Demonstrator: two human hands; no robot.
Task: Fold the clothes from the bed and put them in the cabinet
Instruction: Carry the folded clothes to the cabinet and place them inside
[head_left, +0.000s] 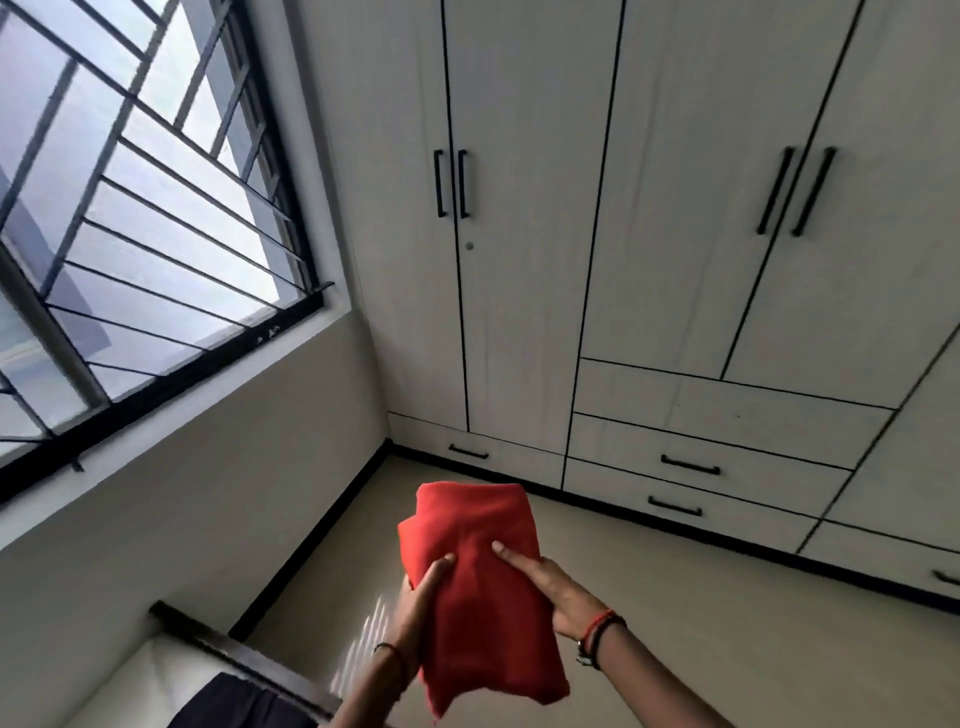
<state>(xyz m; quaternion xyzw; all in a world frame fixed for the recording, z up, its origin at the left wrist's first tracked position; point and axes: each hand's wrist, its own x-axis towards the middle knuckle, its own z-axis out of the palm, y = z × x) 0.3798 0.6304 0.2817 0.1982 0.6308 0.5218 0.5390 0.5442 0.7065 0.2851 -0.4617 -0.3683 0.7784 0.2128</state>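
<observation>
The folding looks done and the carry to the cabinet is in hand: the cloth (478, 571), red and folded into a thick packet, is held up in the air over the floor, low in the middle of the view.

At 10 o'clock from it is a barred window (130, 234). At 8 o'clock the corner of the bed (150, 670) shows, with a dark cloth (234, 701) lying on it, so by my reading more clothes are left to fold.

The left hand (415, 608) grips the packet's left edge, its thumb curled over the top and its fingers hidden underneath. The right hand (550, 592) holds the right edge. One digit lies straight along the top, and the rest are out of sight under the fabric, so it seems to pinch the packet rather than merely rest on it.

From 12 to 3 o'clock stands the cabinet (675, 208), with every door and drawer closed. The next move probably calls for freeing one hand to pull a handle (462, 183) while the other hand alone keeps the folds from slumping. That is the risk, since the packet is soft and its lower end already hangs loose.
</observation>
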